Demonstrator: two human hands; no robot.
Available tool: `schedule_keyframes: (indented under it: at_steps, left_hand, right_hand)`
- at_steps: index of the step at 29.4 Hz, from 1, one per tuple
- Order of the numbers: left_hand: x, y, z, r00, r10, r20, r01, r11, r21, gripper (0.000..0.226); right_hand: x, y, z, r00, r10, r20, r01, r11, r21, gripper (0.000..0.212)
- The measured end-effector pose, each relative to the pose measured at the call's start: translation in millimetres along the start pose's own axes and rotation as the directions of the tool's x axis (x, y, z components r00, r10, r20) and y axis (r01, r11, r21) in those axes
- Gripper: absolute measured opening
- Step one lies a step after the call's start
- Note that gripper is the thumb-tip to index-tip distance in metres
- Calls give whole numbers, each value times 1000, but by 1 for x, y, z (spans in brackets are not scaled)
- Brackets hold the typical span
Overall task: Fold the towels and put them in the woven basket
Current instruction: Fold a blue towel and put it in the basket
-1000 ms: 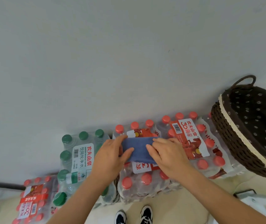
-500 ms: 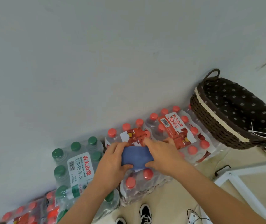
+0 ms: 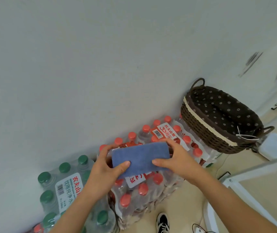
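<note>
The blue towel point(image 3: 140, 158) is up off the bottle packs now. A sec ago it lay pressed flat on the red-cap pack w/ both hands smoothing it; now it's lifted as a neat folded rectangle, held level between them. Left hand point(image 3: 107, 163) pinches the left end, thumb on top near the front edge, fingers wrapped behind. Right hand point(image 3: 173, 158) does the same on the right end, thumb on top, fingers under and behind. Both hands clamped on the towel, neither loose.

My read: folding of this one is done, and it's the carry-to-basket step next. The view has also swung right vs. half a sec ago, so more of the basket shows.

The woven basket point(image 3: 206, 132) sits to the right and a bit further back, against the wall point(image 3: 100, 64), resting on or just behind the far end of the red-cap bottle pack point(image 3: 181, 137); can't tell which. Its dotted dark lining looks bare inside, no towels seen in it from here. Near rim w/ the cream trim faces the hands, loop handle at each end.

Room to move: open air between towel and basket, over the red caps. Things to mind: the near rim, a white tag or string hanging at the basket's right end, and the white frame point(image 3: 235, 185) low on the right by the right forearm. Green-cap pack point(image 3: 63, 185) is off left, out of the way. Shoe point(image 3: 163, 222) below, floor clear-ish there.
</note>
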State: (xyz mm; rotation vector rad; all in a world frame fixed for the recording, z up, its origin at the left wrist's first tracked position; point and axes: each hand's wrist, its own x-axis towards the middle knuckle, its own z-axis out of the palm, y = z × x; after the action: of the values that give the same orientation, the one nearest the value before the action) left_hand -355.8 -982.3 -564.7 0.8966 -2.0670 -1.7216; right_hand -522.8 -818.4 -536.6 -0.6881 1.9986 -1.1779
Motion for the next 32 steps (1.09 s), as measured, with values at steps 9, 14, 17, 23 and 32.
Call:
schedule_keyframes:
  at_steps: [9, 14, 17, 23, 32]
  left_hand:
    - [63, 119, 91, 976, -97, 196, 162, 924, -347, 17]
    - [129, 164, 184, 988, -16, 152, 24, 998, -55, 29]
    - [166, 168, 231, 984, 26, 179, -67, 971, 228, 36]
    - [211, 176, 292, 955, 20, 295, -263, 518, 814, 37]
    - [242, 164, 333, 963, -75, 257, -265, -120, 957, 28]
  right_hand:
    - [20, -49, -138, 933, 50, -356, 104, 910, 402, 32]
    - [69, -24, -242, 919, 182, -349, 66, 803, 593, 24]
    - [102, 5, -281, 923, 290, -252, -56, 750, 659, 18]
    - [157, 52, -309, 884, 340, -321, -222, 910, 351, 18]
    - [190, 81, -306, 950, 193, -247, -231, 963, -139, 19]
